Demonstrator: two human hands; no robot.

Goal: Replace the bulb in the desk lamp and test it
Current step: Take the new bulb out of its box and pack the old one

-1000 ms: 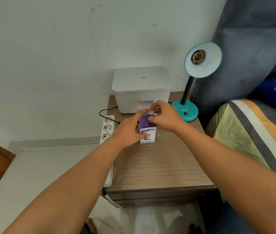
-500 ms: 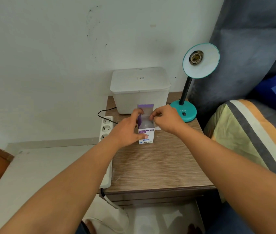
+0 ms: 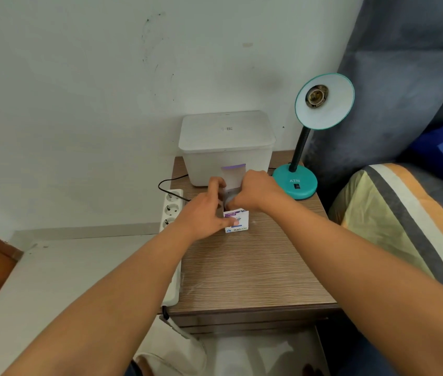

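A: Nearest the person, the front half of the bench [image 3: 253, 270] lies bare. What are the hands doing beyond it?

B: The left hand [image 3: 204, 213] is wrapped around the bulb box [image 3: 238, 222], thumb pressed on its near face, likely to keep it upright. The right hand [image 3: 255, 191] curls over the open top, fingers closed on something grey inside; whether that is the new bulb cannot be told. The flap [image 3: 233, 175] stands up behind.

A: And further back?

B: At 12 o'clock from the box, just behind it, sits a white lidded container [image 3: 225, 147]. At 2 o'clock stands the desk lamp [image 3: 296, 183], its shade tilted toward the person, the socket [image 3: 316, 96] empty, probably turned so for easy threading.

A: Room to move?

B: The power strip [image 3: 171, 210] hugs the bench's left edge at 9 o'clock, its cable [image 3: 166, 183] looping near the left hand. The path from box to socket looks open, though a bed [image 3: 399, 218] crowds the right edge.
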